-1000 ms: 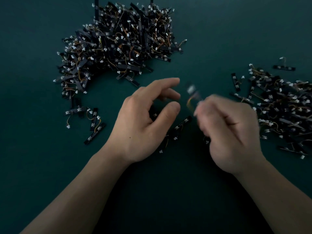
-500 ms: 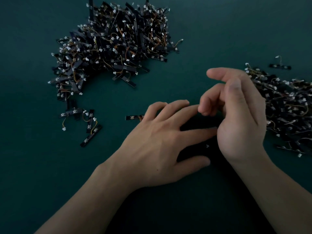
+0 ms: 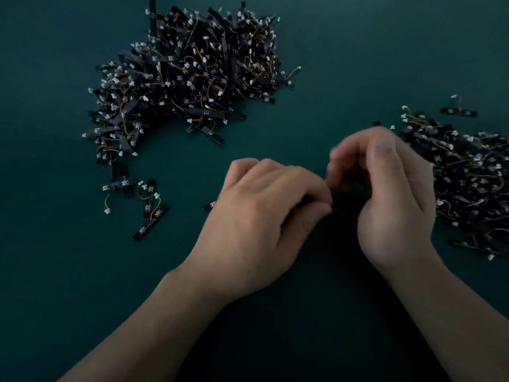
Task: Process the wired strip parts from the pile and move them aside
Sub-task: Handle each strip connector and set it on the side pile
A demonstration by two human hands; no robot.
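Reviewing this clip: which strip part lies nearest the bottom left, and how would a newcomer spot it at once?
Start at the big pile at the upper left of the dark green table and follow its tail of loose parts down. The lowest one is a lone black strip, left of the left hand. Unlike its tangled neighbours, it lies flat, slanted, its lower end clear of the rest.

Dark teal table (image 3: 358, 64), large pile of wired strips (image 3: 187, 75) upper left, second pile (image 3: 465, 177) right, loose strips (image 3: 150, 205) between

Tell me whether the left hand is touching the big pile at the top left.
Apart. The head view shows bare green table between the left hand and the big pile, which lies well beyond its knuckles.
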